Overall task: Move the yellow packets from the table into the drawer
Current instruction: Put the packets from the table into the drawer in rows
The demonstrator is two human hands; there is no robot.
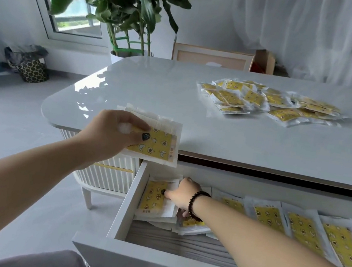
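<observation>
The drawer (pixel 128 206) stands open below the table's (pixel 154 89) near edge. A row of packets (pixel 301 230) lies in it toward the right, with a stack (pixel 156 198) at its left end under the right hand (pixel 181 196). The left hand (pixel 111 134) holds a bundle (pixel 157 144) above the drawer's left corner. A heap of packets (pixel 270 101) lies on the table's far right. A plant (pixel 125 1) stands behind the table.

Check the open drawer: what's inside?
The drawer holds yellow packets in an overlapping row, plus a stack at its left end that the right hand grips. The arm hides some; the drawer's right end is out of frame.

right fingers (pixel 183 213) hidden (perhaps under packets), drawer (pixel 129 203) cropped right
</observation>
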